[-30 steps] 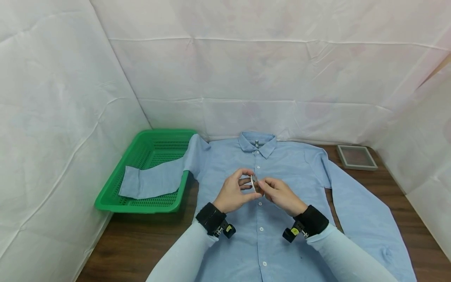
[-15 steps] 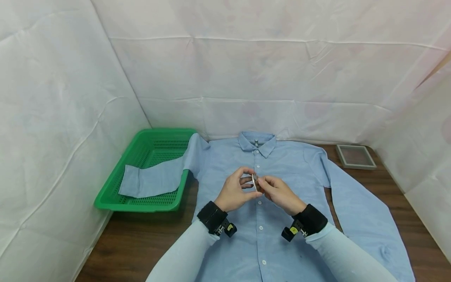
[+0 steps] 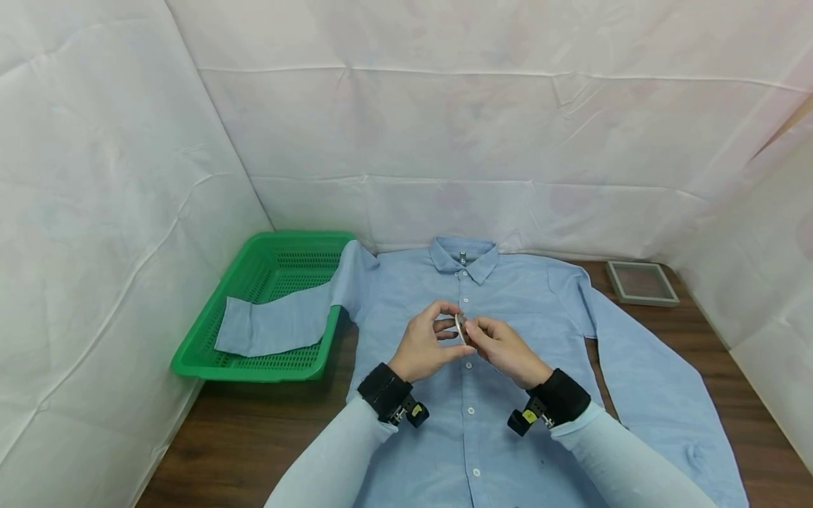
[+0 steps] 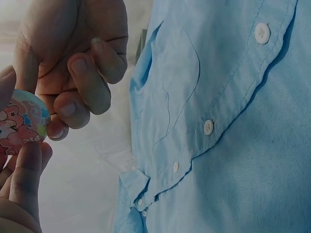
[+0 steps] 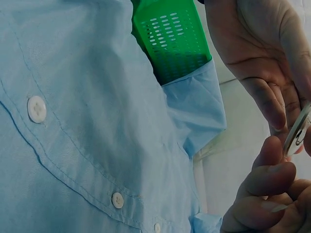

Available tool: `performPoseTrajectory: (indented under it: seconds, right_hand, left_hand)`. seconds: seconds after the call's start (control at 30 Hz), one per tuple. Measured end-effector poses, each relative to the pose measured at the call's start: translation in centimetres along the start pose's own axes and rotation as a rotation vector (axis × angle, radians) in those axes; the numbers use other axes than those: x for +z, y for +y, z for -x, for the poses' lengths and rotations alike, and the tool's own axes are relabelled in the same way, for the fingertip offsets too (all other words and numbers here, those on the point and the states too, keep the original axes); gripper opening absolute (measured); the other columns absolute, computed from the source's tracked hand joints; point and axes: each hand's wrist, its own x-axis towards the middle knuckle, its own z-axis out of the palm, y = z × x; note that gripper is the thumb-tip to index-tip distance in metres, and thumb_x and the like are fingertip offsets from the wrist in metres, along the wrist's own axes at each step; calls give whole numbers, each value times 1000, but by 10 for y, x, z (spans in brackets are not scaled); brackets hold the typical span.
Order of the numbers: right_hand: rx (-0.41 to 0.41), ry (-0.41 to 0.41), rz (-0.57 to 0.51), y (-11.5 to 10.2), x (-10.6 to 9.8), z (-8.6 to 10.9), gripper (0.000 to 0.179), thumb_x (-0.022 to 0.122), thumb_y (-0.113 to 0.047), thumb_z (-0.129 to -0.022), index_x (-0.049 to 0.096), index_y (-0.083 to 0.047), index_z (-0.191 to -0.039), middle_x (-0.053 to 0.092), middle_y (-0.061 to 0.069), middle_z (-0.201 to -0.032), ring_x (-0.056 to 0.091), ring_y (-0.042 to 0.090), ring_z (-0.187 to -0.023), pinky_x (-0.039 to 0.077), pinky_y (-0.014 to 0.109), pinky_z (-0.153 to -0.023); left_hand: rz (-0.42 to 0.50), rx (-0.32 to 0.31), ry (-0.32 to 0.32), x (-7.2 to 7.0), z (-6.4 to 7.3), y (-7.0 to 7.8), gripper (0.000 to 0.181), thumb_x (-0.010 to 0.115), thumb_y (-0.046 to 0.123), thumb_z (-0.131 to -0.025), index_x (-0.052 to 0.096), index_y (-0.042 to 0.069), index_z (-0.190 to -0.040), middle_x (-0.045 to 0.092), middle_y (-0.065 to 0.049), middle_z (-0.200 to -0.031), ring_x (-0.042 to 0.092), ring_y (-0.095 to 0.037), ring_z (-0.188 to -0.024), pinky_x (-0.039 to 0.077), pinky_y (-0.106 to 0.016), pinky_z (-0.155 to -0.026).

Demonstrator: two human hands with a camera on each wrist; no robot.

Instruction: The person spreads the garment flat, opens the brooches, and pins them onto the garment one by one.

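A round pin badge (image 3: 462, 329) is held between both hands above the shirt front. My left hand (image 3: 424, 346) pinches it by its edge, between the thumb below and a finger above. The badge's printed pink cartoon face (image 4: 22, 124) shows in the left wrist view. The metal back with its safety pin (image 5: 300, 136) shows in the right wrist view. With thumb and fingertips, my right hand (image 3: 506, 351) grips at that back; its fingers partly hide the pin. Beneath lies a light blue buttoned shirt (image 3: 527, 300), front up, collar at the far side.
A green plastic basket (image 3: 190, 360) stands at the left, with one shirt sleeve (image 3: 279, 328) draped into it. The other sleeve (image 3: 660, 374) lies at the right. A small grey-framed box (image 3: 643, 283) sits at the back right of the wooden table (image 3: 254, 437). White cloth walls surround it.
My hands stay almost in place around the badge. The left hand has shifted very slightly right, and the badge has turned a little between the fingers.
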Motion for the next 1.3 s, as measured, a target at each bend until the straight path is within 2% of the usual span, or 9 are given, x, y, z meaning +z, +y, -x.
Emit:
performPoseTrajectory:
  seconds: [0.17,0.37,0.53,0.63,0.77,0.87,1.03,1.2,1.3]
  right_hand:
    - [-9,-2,-17,0,1,0,34,37,-29,-106,58,-2,-101,40,6,-67,35,15,-55,36,31,-57]
    - [-17,-6,-27,1,1,0,35,36,-28,-106,58,0,-103,40,5,-67,35,15,-55,36,31,-57]
    - [-23,-5,-23,18,-1,-4,40,35,-29,-106,56,5,-110,40,7,-68,34,16,-55,36,32,-58]
    - [-20,19,5,29,-3,-6,39,35,-31,-106,56,2,-111,42,10,-71,35,17,-56,37,32,-58]
    - [-27,111,82,33,-3,-3,30,42,-31,-104,56,-6,-114,52,11,-86,43,18,-62,39,31,-59]
    - [-101,176,147,24,-2,3,22,51,-21,-101,58,-6,-116,57,10,-95,47,19,-64,40,30,-57]
    - [-261,214,248,6,3,12,15,60,-7,-95,63,-3,-109,61,9,-93,49,20,-60,40,28,-53]
    - [-310,237,276,3,5,14,11,61,-5,-94,65,-4,-105,61,7,-87,48,20,-57,40,27,-50]
    - [-322,249,282,2,6,14,9,62,-4,-93,66,-5,-102,61,7,-85,48,21,-57,40,27,-50]
  left_hand:
    - [-3,7,5,1,0,-1,62,81,18,-77,48,3,-127,53,-3,-121,63,-12,-107,53,-32,-85]
    - [18,10,6,2,0,-2,58,81,17,-77,50,10,-124,53,-2,-119,63,-11,-106,53,-31,-85]
    - [35,5,13,2,1,-4,59,82,17,-76,49,11,-125,53,-3,-121,63,-12,-107,53,-31,-86]
    - [32,-3,20,2,3,-5,59,82,17,-77,49,11,-127,53,-3,-122,63,-12,-108,52,-26,-85]
    - [20,-9,28,1,4,-7,60,81,15,-78,49,9,-128,51,-3,-123,62,-12,-108,51,-23,-85]
    - [14,-11,33,2,4,-7,61,81,15,-78,49,8,-129,52,-3,-124,62,-12,-109,51,-23,-86]
    - [21,-5,29,3,4,-8,60,81,15,-78,49,10,-128,53,-4,-123,62,-13,-109,50,-23,-87]
    - [19,6,10,4,4,-5,59,80,12,-79,49,9,-129,52,-7,-123,63,-18,-108,51,-28,-88]
    - [27,15,3,4,6,5,57,78,6,-80,48,5,-128,52,-14,-123,63,-26,-109,51,-35,-90]
